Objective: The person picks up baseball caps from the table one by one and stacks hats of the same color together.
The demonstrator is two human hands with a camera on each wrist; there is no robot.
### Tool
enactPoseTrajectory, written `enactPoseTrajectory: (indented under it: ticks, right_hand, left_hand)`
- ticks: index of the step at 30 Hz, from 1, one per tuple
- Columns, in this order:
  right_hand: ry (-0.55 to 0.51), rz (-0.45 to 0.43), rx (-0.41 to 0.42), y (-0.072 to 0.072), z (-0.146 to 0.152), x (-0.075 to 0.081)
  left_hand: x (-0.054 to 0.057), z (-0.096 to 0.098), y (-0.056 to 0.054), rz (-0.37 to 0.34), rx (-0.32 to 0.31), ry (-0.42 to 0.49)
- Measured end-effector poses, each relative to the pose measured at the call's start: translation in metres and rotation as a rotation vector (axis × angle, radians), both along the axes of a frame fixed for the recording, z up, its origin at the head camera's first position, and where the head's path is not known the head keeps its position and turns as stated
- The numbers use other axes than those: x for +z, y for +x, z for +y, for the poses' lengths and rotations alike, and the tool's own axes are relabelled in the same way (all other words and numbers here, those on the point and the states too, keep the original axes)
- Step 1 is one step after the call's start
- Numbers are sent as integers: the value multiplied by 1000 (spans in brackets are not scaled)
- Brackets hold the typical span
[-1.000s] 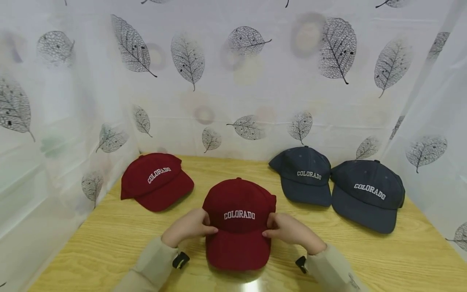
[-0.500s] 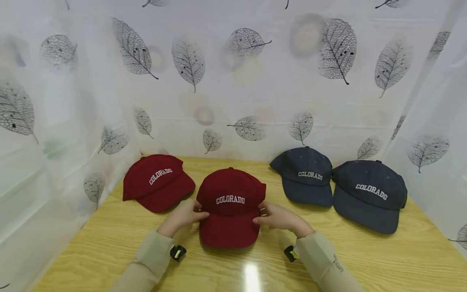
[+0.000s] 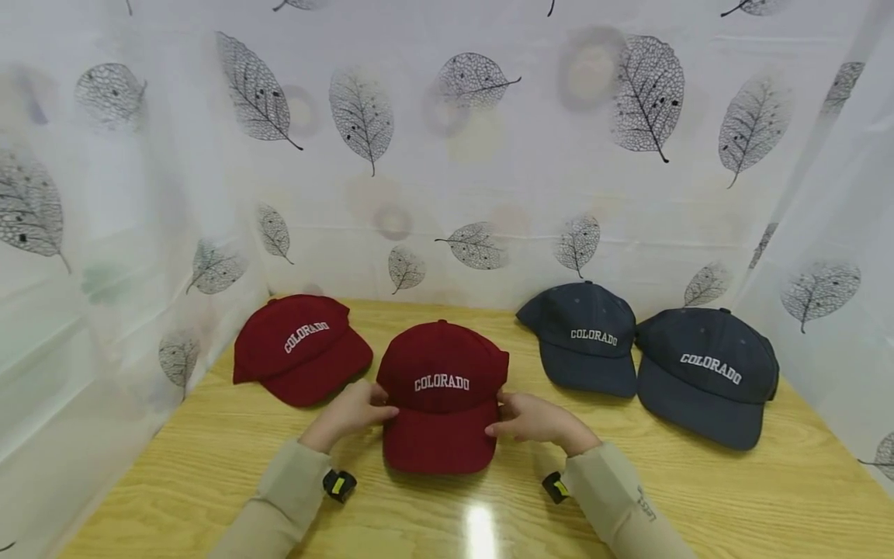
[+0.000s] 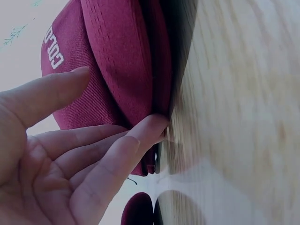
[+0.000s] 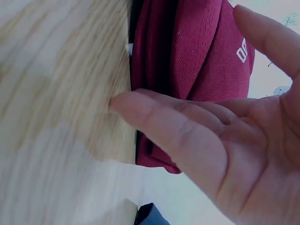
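A dark red baseball cap [image 3: 441, 442], lettered COLORADO in white, sits on the wooden table in the middle of the head view, brim towards me. My left hand [image 3: 349, 417] is at its left side; in the left wrist view the fingers [image 4: 112, 168] lie nearly straight against the cap's lower edge, and the thumb is lifted apart. On the cap's other side is my right hand [image 3: 543, 421]. Its fingers [image 5: 173, 126] extend along the cap close to the tabletop in the right wrist view, with the thumb spread away. Neither hand curls round the cap.
Another red cap [image 3: 300, 349] lies at the back left, angled. Two navy caps [image 3: 588, 338] stand side by side at the right, the nearer navy cap [image 3: 705, 380] close to the table's right side. A leaf-patterned curtain [image 3: 447, 171] borders the table [image 3: 209, 481].
The middle red cap has moved away from me and slightly left, both hands going with it, then stopped. The thumbs now stand off it. The other caps have not moved.
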State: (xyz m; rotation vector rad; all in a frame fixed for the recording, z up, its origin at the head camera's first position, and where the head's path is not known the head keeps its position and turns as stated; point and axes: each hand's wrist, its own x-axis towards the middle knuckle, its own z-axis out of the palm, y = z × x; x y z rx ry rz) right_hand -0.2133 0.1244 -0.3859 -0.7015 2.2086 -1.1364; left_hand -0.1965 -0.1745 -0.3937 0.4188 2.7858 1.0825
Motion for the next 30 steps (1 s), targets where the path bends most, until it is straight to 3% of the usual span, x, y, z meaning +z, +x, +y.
enactPoseTrajectory:
  ticks: [13,19,30]
  right_hand:
    - [9,136,126,0,1,0]
    - [29,188,128,-1,1,1]
    - [40,191,125,0,1,-1]
  left_hand:
    - [1,0,2,26,-44,-44]
    - [3,0,2,17,-54,-39]
    - [3,0,3,-13,-27,-28]
